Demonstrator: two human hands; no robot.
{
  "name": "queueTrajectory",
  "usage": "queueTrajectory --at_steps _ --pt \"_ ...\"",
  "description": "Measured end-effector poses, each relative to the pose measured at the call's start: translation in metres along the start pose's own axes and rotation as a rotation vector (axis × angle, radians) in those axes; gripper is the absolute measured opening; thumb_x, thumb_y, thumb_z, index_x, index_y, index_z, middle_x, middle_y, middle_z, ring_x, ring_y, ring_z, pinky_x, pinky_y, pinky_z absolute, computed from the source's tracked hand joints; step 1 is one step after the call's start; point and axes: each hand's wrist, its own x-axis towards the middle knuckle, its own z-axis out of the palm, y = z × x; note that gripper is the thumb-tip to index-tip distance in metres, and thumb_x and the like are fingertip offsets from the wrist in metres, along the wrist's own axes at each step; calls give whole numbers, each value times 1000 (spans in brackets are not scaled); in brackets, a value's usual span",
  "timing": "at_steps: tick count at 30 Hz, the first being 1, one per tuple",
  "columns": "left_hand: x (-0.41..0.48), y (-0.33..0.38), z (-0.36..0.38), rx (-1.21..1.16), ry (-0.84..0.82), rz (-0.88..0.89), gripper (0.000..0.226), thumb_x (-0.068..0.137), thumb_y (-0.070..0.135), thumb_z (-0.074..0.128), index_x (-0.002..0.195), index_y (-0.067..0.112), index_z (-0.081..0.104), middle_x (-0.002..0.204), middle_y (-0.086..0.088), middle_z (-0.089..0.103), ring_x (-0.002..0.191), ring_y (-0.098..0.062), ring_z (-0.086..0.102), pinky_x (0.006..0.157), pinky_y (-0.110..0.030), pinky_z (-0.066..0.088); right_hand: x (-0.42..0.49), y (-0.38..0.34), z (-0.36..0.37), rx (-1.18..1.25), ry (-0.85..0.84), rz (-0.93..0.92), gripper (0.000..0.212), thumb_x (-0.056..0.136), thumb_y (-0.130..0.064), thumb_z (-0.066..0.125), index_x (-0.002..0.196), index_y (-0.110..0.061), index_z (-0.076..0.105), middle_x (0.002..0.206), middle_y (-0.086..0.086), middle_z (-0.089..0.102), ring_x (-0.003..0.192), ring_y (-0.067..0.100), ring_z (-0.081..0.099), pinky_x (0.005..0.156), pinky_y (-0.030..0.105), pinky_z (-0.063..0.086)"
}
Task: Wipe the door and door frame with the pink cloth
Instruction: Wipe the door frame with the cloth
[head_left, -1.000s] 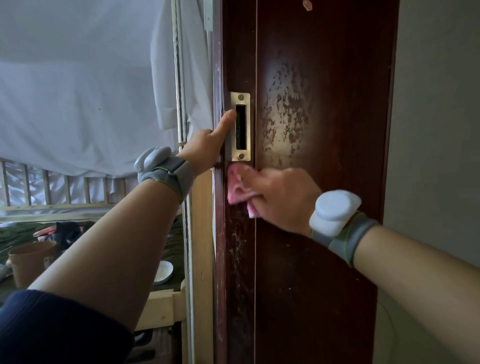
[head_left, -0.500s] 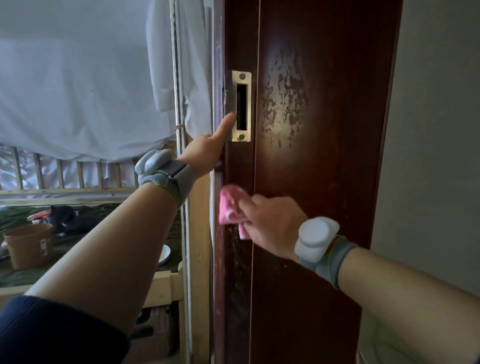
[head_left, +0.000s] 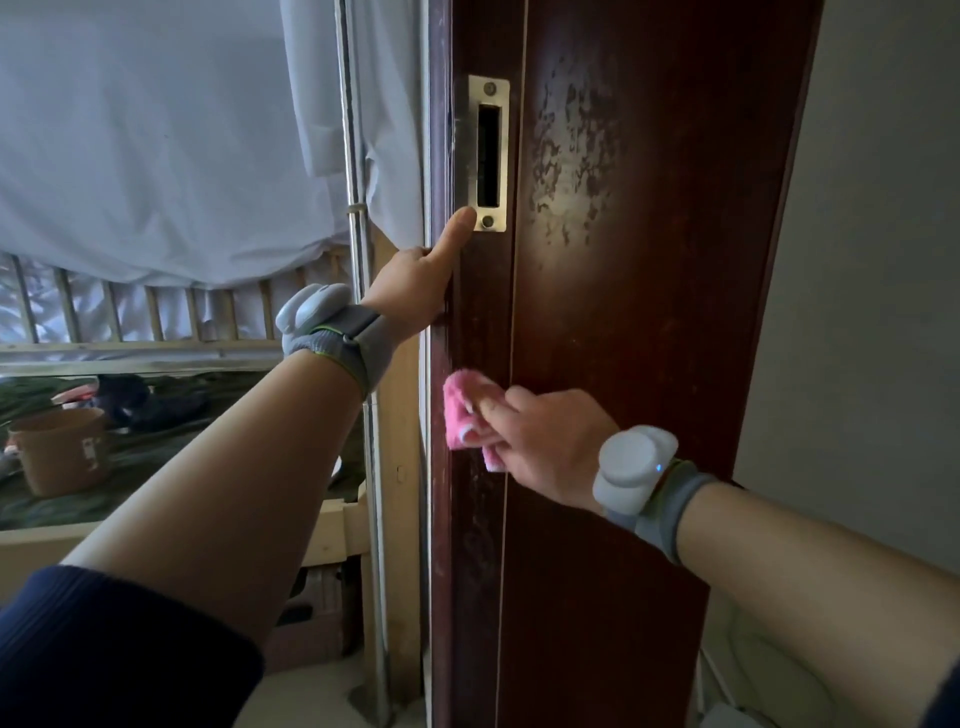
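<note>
The dark red-brown door frame runs top to bottom through the middle of the view, with a brass strike plate set in its narrow face. My right hand grips the folded pink cloth and presses it on that narrow face, well below the plate. My left hand holds the frame's left edge, thumb lying on the wood just under the plate's lower corner; its fingers are hidden behind the edge.
A metal pole stands close to the left of the frame. Behind it hang white sheets over a wooden bunk rail, with a brown tub on the green bedding. A pale wall lies to the right.
My right hand has slid the pink cloth down the narrow face, away from the strike plate. My left hand keeps its hold on the edge. The view has tilted downward.
</note>
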Motion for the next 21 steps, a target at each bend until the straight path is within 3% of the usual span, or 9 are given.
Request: queueTrajectory --at_steps 3,5,8,10,12,14,17,19,21 --pt "-5 2 1 -34 6 -7 104 58 94 35 95 2 69 72 -8 57 76 -24 61 88 -51 53 -2 1 -12 112 -207 -76 49 88 -32 52 137 -31 43 95 3 63 81 26 63 64 30 40" --pt "-7 2 3 -30 19 -5 97 61 93 34 87 5 66 70 -7 56 75 -24 60 89 -48 53 6 11 -31 183 -135 -52 48 82 -32 52 129 -43 49 90 1 66 83 25 64 65 28 42" --pt "-6 5 6 3 65 14 71 81 79 35 71 11 57 62 -3 50 66 -20 53 82 -38 50 20 24 -45 157 216 196 53 81 -32 55 134 -32 49 88 10 64 80 39 62 63 37 43" --pt "-4 2 8 5 87 22 68 84 75 35 70 12 55 60 -2 47 62 -18 49 77 -35 46 22 18 -30 34 236 246 56 80 -31 61 134 -20 51 81 12 63 66 40 62 53 36 42" --pt "-3 -1 8 -6 73 36 75 81 79 35 79 9 61 63 -2 51 65 -19 52 75 -35 47 11 3 -6 16 208 133 50 70 -25 70 116 -7 62 69 11 61 45 35 58 40 33 44" --pt "-5 -2 8 -9 61 31 79 79 82 33 85 9 64 65 -2 53 67 -19 54 74 -35 49 -8 -9 12 79 90 -15 41 67 -20 76 103 -4 64 67 10 58 41 32 57 38 32 45" --pt "-8 1 7 5 52 17 80 80 81 31 89 9 64 65 -1 51 67 -19 54 70 -31 47 -20 -13 9 72 -269 -155 46 86 -25 56 132 -24 50 88 5 62 70 28 63 58 32 41" --pt "-10 3 7 20 51 17 76 81 81 30 85 11 62 62 0 49 64 -18 51 67 -31 45 -12 -8 -5 74 -162 -108 47 88 -24 51 135 -28 45 92 5 63 74 30 63 60 33 44" --pt "-10 4 7 29 69 20 69 83 79 31 75 14 56 61 1 46 62 -17 48 66 -31 42 3 3 -17 57 109 63 46 82 -22 54 128 -21 55 79 8 64 59 34 62 51 36 51"
